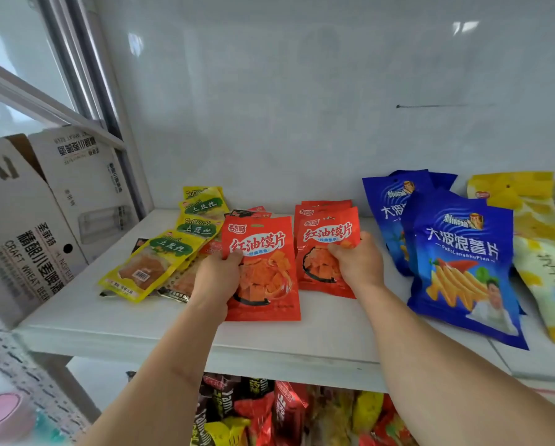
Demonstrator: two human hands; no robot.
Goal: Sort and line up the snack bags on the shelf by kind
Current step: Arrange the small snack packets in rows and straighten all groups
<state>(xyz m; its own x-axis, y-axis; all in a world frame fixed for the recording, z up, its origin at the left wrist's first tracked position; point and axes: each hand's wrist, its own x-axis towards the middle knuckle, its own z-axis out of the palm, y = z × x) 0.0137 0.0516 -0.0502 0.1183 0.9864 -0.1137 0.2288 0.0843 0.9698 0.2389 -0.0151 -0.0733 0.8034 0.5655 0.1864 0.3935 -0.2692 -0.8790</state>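
Observation:
On the white shelf (pixel 115 320) my left hand (pixel 216 278) grips the left edge of a red snack bag (pixel 263 272) lying flat near the front. My right hand (pixel 359 262) grips the top bag of a small stack of the same red bags (pixel 326 239) just to its right. A row of overlapping yellow-green bags (pixel 173 252) runs back along the left. Blue chip bags (pixel 462 262) lie to the right, with yellow bags (pixel 533 214) beyond them at the far right edge.
White cardboard beer boxes (pixel 28 226) stand at the shelf's left end. A white wall (pixel 301 107) closes the back. Below the shelf's front edge, mixed red, yellow and dark snack bags (pixel 285 413) fill the lower level.

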